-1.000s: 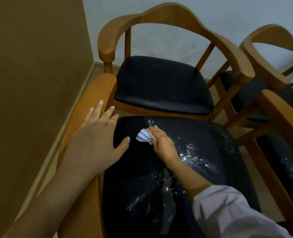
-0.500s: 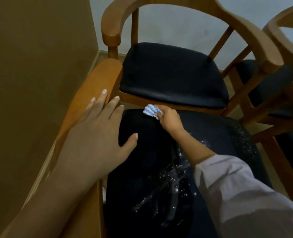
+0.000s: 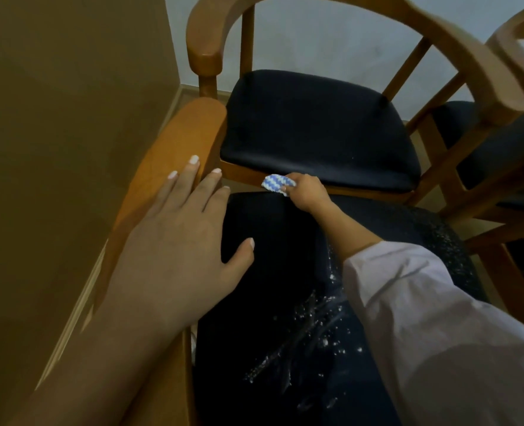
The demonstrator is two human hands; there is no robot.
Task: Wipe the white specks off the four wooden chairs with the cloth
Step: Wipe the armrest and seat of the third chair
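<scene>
I see the right hand (image 3: pixel 305 192) with its grip closed round the blue-and-white cloth (image 3: pixel 274 183), fingers curled over it so only the cloth's left end shows. Hand and cloth sit at the far edge of the near chair (image 3: pixel 168 155), where its dark seat (image 3: pixel 270 265) comes up against the wooden front rail of the chair beyond (image 3: pixel 316 127).

The left hand (image 3: pixel 177 241) lies flat on the near chair's left armrest (image 3: pixel 193 118). Its grip is wide and holds nothing: the fingers are straight and spread along the wood and the thumb reaches out over the cushion.

White specks (image 3: pixel 316 333) lie in a smeared, streaky patch on the near half of the seat, just beside the pale sleeve (image 3: pixel 439 318) of the right arm. A finer dusting runs along the seat's right edge. The patch of seat next to the cloth looks plain dark.

A third chair (image 3: pixel 500 142) is partly in view at the right, its curved back blurred. A brown wall (image 3: pixel 55 118) fills the left side.
</scene>
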